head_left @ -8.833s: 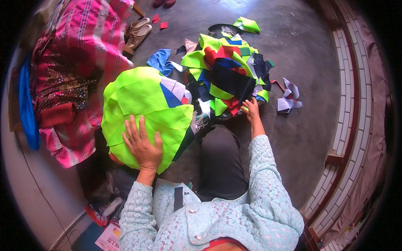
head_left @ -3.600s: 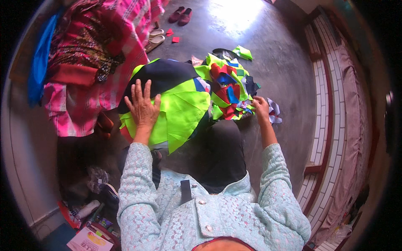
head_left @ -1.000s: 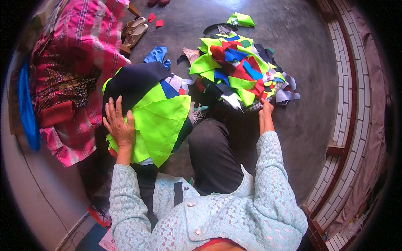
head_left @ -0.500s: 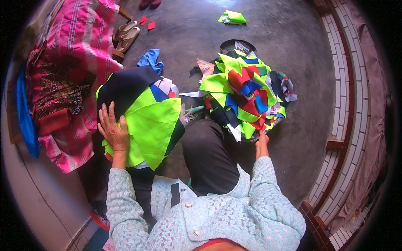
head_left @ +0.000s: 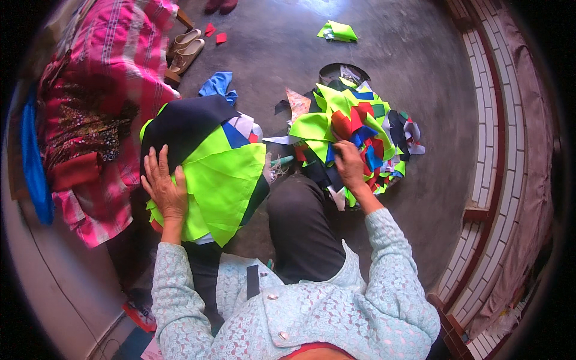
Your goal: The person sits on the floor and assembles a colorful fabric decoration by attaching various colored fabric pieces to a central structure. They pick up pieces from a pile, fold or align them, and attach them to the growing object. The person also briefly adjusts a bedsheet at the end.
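Note:
On the left, my left hand (head_left: 165,189) lies with spread fingers on a bundle of cloth. A dark navy cloth piece (head_left: 186,123) and a neon yellow-green cloth piece (head_left: 225,171) cover the top of that bundle. My right hand (head_left: 351,163) reaches over a heap of fabric scraps (head_left: 315,123) on the right. Its fingers are bent together among red, blue and neon scraps, and whatever they pinch is hidden. A pale pointed scrap (head_left: 281,140) sticks out from the heap's left side.
A blue cloth (head_left: 217,85) lies on the floor beyond the bundle. Farther off are a folded neon cloth (head_left: 339,31), small red scraps (head_left: 221,38) and beige shoes (head_left: 186,54). Pink checked fabric (head_left: 135,54) drapes at the left. A white-tiled edge (head_left: 487,114) runs along the right.
My right hand has moved from the near edge of the scrap heap up and left onto its left-middle part. My left hand stays on the bundle.

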Demonstrator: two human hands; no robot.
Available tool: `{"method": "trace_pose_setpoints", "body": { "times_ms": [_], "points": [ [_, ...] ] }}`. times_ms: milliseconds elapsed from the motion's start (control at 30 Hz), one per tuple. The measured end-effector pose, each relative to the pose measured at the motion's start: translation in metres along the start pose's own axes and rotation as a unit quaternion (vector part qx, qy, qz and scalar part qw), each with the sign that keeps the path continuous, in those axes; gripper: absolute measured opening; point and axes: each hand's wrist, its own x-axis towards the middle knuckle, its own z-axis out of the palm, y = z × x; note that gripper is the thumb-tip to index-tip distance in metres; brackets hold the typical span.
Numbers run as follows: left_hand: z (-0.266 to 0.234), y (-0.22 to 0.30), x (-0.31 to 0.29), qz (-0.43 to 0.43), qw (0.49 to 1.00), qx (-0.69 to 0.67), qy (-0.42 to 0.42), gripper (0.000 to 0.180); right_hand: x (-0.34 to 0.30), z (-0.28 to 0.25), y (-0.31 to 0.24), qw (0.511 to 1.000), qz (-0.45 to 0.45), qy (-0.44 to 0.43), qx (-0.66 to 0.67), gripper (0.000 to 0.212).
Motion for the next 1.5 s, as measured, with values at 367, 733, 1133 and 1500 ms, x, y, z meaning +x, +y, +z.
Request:
{"method": "trace_pose_setpoints", "body": {
  "times_ms": [367,733,1133,1500],
  "points": [
    [-0.006,0.003,0.001,-0.011,1.0,-0.003,-0.011,0.055,0.05,0.098,0.035,0.941,-0.02,-0.256,-0.221,0.05],
    [-0.007,0.002,0.0,-0.012,1.0,-0.018,-0.009,0.057,0.045,0.074,0.036,0.992,0.036,-0.045,-0.112,0.014],
    [-0.002,-0.003,-0.005,-0.015,1.0,0.001,0.019,0.055,0.007,-0.034,-0.027,0.768,0.305,0.117,0.551,0.022],
    [0.001,-0.003,-0.004,-0.023,0.998,-0.012,0.057,0.056,0.059,-0.097,-0.153,0.667,0.192,0.079,0.716,0.032]
  ]
}}
